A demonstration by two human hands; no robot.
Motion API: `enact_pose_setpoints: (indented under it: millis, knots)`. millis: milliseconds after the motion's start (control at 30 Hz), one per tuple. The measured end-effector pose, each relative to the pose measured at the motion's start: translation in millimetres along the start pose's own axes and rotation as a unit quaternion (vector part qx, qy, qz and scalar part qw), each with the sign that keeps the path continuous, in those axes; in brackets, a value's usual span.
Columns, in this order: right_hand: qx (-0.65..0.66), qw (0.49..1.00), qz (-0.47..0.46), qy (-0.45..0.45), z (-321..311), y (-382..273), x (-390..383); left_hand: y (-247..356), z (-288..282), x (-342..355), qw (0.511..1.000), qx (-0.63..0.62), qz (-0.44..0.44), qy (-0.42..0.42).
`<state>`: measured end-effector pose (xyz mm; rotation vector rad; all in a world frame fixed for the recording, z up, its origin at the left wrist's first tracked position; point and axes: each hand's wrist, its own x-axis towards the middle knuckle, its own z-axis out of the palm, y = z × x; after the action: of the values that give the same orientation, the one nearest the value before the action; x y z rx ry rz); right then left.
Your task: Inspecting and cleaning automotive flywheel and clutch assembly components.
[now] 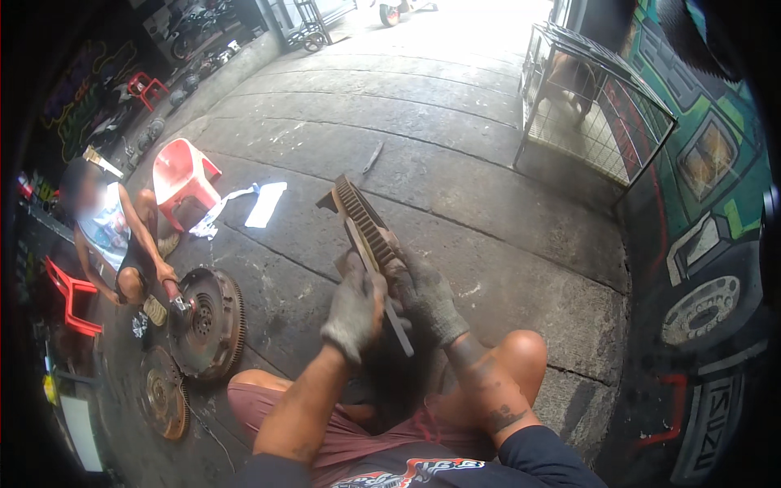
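A toothed metal ring point(364, 224) is held up on its edge, above the knees. It is pinched from both sides by the gloved left hand point(355, 313) and gloved right hand point(429, 299). Most of the ring sticks up past the grip.

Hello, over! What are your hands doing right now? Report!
Left hand and right hand, both gloved, gripping the toothed metal ring piece, held up edge-on over the knees. Nothing blocking. Another person works on a flywheel to the left.

Harsh daylight glare up top, dark fisheye-bent rim, slight overall blur.
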<state>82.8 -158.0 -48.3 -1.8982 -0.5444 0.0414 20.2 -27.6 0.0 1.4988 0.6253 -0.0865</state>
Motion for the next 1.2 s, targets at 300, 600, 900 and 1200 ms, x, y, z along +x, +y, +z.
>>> enact_pose_setpoints:
  millis: [300,600,900,1200]
  knots:
    - [-0.021,0.994,0.1,-0.049,11,-24,-7,-41,-50,77,0.77,0.489,0.357,0.199]
    - [-0.052,0.996,0.072,-0.028,20,-14,-13,9,-63,75,0.968,0.241,0.062,-0.033]
    - [-0.057,0.996,0.058,0.021,18,-7,-18,15,-36,6,0.873,0.458,0.147,0.082]
    - [-0.083,0.993,0.081,0.014,19,7,-15,10,-33,13,0.919,0.356,0.16,0.049]
